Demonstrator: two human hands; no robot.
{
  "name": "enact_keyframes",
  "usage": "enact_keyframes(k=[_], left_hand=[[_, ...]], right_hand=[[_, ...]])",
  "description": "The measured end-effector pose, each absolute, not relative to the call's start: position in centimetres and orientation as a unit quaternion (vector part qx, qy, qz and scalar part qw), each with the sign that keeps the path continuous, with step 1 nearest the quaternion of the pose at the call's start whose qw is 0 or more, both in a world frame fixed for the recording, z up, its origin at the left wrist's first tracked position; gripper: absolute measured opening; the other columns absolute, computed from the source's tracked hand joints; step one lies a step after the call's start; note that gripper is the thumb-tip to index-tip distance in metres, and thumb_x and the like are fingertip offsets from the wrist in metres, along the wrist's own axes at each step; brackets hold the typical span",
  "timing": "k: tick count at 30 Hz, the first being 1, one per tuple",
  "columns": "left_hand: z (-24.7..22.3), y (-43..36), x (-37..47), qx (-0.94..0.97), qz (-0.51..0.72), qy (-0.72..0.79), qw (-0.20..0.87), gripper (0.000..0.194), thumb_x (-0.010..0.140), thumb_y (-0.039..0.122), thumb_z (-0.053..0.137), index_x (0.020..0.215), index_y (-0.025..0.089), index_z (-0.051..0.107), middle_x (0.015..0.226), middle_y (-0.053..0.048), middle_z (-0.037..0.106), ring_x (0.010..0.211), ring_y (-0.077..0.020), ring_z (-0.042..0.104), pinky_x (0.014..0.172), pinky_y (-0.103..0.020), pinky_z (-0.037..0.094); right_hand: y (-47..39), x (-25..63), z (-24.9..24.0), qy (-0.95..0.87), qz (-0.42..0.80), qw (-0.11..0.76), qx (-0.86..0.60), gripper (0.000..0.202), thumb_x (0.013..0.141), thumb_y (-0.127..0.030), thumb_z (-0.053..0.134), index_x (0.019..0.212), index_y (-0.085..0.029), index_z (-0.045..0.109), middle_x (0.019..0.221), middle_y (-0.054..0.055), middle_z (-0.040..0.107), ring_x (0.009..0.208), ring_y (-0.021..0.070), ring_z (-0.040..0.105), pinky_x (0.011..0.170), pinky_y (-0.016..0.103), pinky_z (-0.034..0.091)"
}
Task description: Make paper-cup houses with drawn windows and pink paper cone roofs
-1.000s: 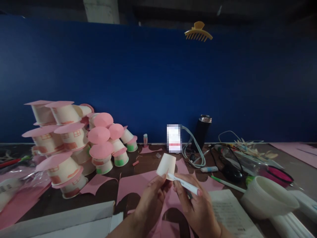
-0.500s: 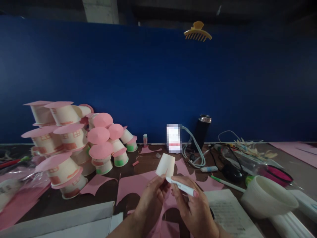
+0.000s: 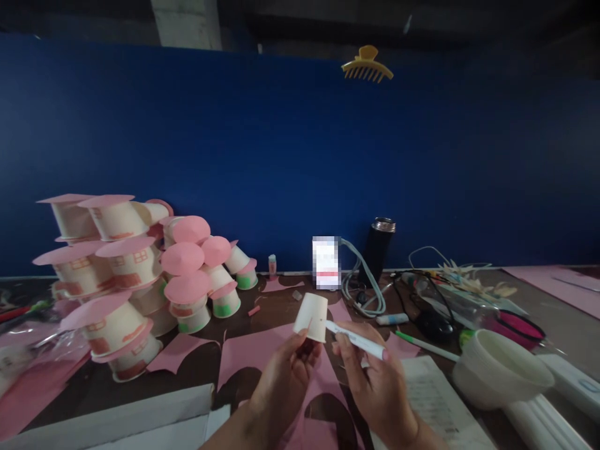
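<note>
Left hand (image 3: 287,370) grasps paper cup (image 3: 309,314), in front and left of black vacuum flask (image 3: 377,249). Right hand (image 3: 375,381) pinches marker pen (image 3: 362,343), tip near cup. Clean strokes likely need braced cup, light pressure.

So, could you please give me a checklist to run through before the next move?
1. Paper cup gripped by the left hand: ok.
2. White-barrelled marker gripped by the right hand: ok.
3. Marker tip touching the cup: cannot tell.
4. Decorated paper cups clear of both hands: ok.
5. Desk below the hands free of paper: not ok, cut pink paper lies there.
</note>
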State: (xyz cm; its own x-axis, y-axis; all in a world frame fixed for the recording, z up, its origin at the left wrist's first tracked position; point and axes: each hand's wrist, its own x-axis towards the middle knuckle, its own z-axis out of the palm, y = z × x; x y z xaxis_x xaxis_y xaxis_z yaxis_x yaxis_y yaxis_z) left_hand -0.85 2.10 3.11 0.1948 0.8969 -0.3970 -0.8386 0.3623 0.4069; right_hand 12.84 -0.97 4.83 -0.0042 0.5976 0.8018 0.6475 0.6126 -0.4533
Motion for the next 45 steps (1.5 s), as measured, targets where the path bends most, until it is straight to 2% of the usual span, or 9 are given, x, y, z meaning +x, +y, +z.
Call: enact_keyframes(k=[9,21,45], left_hand=[[3.80,1.61,-0.64,0.077,0.555,0.278,0.780,0.016,0.086,0.005,0.051,0.084,0.007,0.066,0.087,-0.011,0.071,0.077,-0.0140,0.066,0.074,-0.025,0.055],[3.41,1.56,-0.81,0.102,0.548,0.292,0.778,0.014,0.084,0.005,0.054,0.084,0.005,0.068,0.089,-0.013,0.071,0.079,-0.0152,0.065,0.079,-0.027,0.055],[3.19,1.91,-1.30,0.083,0.546,0.282,0.785,0.012,0.083,0.005,0.056,0.083,0.007,0.067,0.084,-0.011,0.072,0.074,-0.0141,0.067,0.071,-0.025,0.056]], right_hand=[[-1.05,12.57,4.68,-0.725,-0.026,0.542,-0.424,0.020,0.090,-0.014,0.052,0.107,-0.017,0.063,0.097,0.009,0.069,0.092,0.0192,0.065,0.080,0.031,0.054],[-0.99,12.69,4.60,-0.724,-0.021,0.532,-0.438,0.023,0.091,-0.015,0.052,0.110,-0.016,0.064,0.099,0.010,0.069,0.090,0.0194,0.065,0.080,0.032,0.054],[-0.95,12.65,4.99,-0.721,-0.026,0.527,-0.449,0.018,0.092,-0.019,0.050,0.102,-0.018,0.065,0.091,0.009,0.070,0.086,0.0197,0.066,0.076,0.032,0.056]])
